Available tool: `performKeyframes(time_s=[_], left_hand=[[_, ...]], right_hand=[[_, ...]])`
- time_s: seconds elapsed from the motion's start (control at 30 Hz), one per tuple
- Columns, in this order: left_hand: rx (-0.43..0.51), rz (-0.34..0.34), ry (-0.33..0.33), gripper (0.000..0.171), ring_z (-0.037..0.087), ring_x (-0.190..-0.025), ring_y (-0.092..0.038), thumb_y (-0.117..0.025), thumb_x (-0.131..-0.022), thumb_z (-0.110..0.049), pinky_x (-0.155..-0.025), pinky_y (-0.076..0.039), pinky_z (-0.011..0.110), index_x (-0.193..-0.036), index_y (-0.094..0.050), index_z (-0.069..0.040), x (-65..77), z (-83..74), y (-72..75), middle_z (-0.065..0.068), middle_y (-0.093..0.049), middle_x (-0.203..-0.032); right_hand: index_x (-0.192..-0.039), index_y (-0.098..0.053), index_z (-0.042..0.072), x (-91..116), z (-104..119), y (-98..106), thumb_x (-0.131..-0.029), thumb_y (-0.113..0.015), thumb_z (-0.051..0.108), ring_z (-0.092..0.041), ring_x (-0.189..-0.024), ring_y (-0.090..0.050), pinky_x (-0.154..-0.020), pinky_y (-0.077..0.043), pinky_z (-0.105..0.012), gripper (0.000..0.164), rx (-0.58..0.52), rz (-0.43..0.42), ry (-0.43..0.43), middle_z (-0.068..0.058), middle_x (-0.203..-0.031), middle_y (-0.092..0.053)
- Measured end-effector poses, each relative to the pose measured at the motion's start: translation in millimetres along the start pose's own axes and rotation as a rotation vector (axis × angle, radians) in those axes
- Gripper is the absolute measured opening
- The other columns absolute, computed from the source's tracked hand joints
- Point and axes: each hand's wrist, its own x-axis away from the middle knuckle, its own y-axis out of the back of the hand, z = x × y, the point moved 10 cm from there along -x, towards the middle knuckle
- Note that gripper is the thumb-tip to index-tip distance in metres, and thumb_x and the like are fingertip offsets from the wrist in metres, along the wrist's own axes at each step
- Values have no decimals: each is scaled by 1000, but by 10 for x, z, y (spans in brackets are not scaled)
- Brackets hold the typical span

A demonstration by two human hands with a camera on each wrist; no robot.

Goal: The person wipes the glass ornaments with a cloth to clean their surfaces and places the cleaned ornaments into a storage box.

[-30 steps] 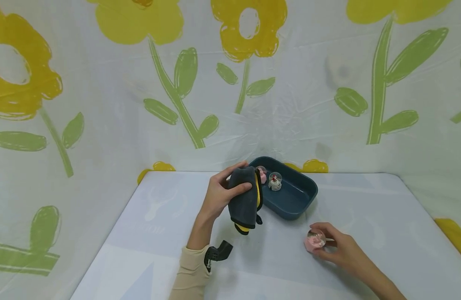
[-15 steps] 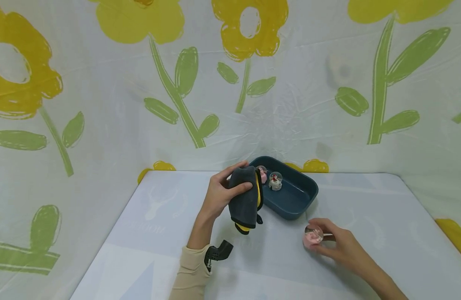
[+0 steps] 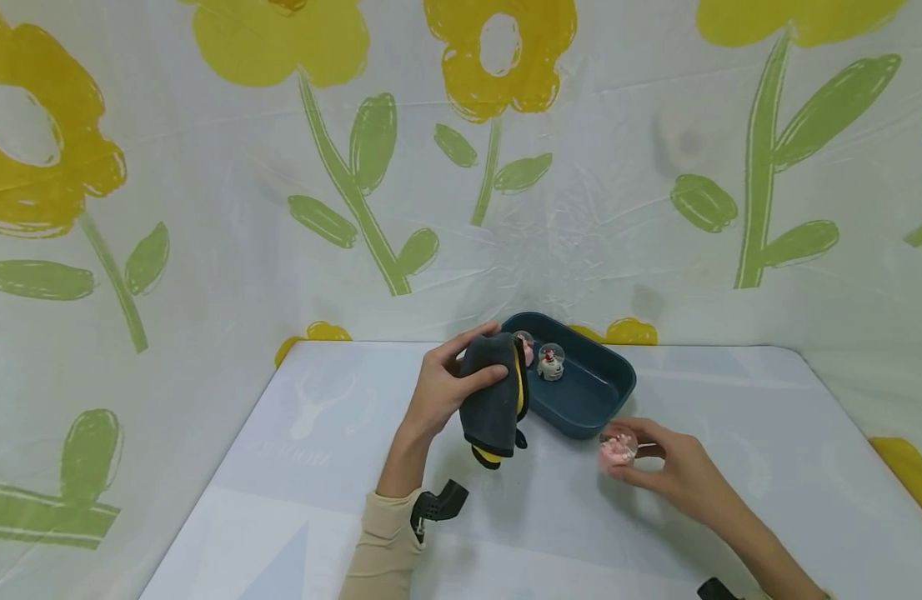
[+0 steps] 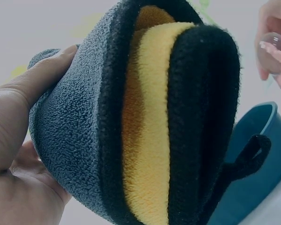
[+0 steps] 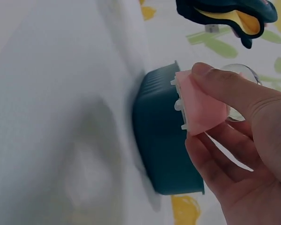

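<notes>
My left hand [image 3: 440,392] grips a folded grey and yellow towel [image 3: 491,400] with black edging, held up beside the tray's left end. In the left wrist view the thumb lies across the towel's grey side [image 4: 79,108]. My right hand [image 3: 674,467] pinches a small snow globe [image 3: 617,450] with a pink base, near the tray's front corner. The right wrist view shows the pink base [image 5: 201,103] between thumb and fingers, its underside clear of the table. Inside the dark blue tray [image 3: 581,412] stand a white-based snow globe [image 3: 551,364] and a pink one [image 3: 526,350], partly behind the towel.
The white table [image 3: 318,533] ends at a wall hung with a flower-print sheet [image 3: 596,208]. The tray stands near the table's back edge. A black wrist camera [image 3: 438,502] sits on the left wrist.
My right hand has lifted the pink snow globe slightly and moved it left and farther back toward the tray. My left hand and the towel stay almost where they were.
</notes>
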Motion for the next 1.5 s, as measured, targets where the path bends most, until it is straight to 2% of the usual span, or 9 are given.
performKeyframes(time_s=[0.13,0.33,0.47,0.57,0.7,0.87,1.1,1.3,1.5], left_hand=[[2,0,-4,57,18,-94,-71,-75,-86,-9,-81,-59,34,-138,-58,-22,-2,4,-11,7,-57,-142],[-5,-1,-6,56,20,-95,-70,-77,-85,-15,-83,-59,35,-137,-59,-25,-3,12,-26,1,-58,-140],[-13,-1,-4,56,19,-95,-70,-77,-85,-13,-83,-59,33,-137,-59,-25,-5,6,-33,1,-58,-140],[-13,0,-6,56,17,-94,-70,-76,-85,-11,-82,-59,33,-137,-59,-23,-4,-2,-31,4,-58,-141],[-13,1,-12,56,17,-93,-70,-75,-86,-10,-81,-59,33,-138,-58,-20,-2,-12,-20,7,-57,-141],[-17,-1,-8,56,18,-92,-71,-76,-85,-13,-80,-59,33,-138,-58,-22,0,-14,-14,5,-58,-140],[-21,-6,1,56,18,-93,-71,-76,-86,-13,-81,-59,34,-138,-58,-22,0,16,3,3,-58,-140],[-27,-8,3,56,18,-93,-71,-75,-86,-11,-82,-59,34,-138,-58,-22,-1,13,1,3,-58,-140],[-26,-10,12,55,18,-94,-71,-75,-87,-13,-82,-59,36,-138,-58,-22,2,7,-4,-2,-60,-138]], right_hand=[[-118,-66,18,-75,56,21,-74,-85,35,3,-90,-63,-74,-59,-26,51,-4,-21,-30,3,-110,-73],[-123,-64,15,-177,155,100,-77,-84,27,3,-93,-64,-78,-55,-14,51,-66,-86,-30,-1,-112,-70],[-128,-61,16,-249,203,140,-79,-82,22,4,-96,-62,-81,-51,-9,54,-94,-122,-19,-4,-117,-68],[-130,-60,18,-295,251,170,-79,-83,19,4,-97,-61,-80,-52,-9,55,-106,-145,0,-4,-118,-67],[-134,-58,15,-341,294,201,-78,-84,16,6,-99,-60,-80,-52,-9,61,-130,-159,5,-5,-118,-67],[-137,-53,11,-390,317,230,-76,-85,12,8,-98,-59,-81,-51,-8,68,-154,-177,-15,-6,-115,-67],[-121,-57,10,-432,325,290,-74,-86,14,6,-93,-60,-78,-53,-11,55,-161,-244,-55,-3,-109,-67],[-120,-64,13,-473,379,354,-78,-84,14,2,-91,-60,-73,-54,-11,47,-166,-302,-44,-5,-109,-68],[-123,-65,15,-519,390,398,-82,-80,16,2,-91,-60,-72,-53,-10,43,-196,-322,-74,-6,-116,-67]])
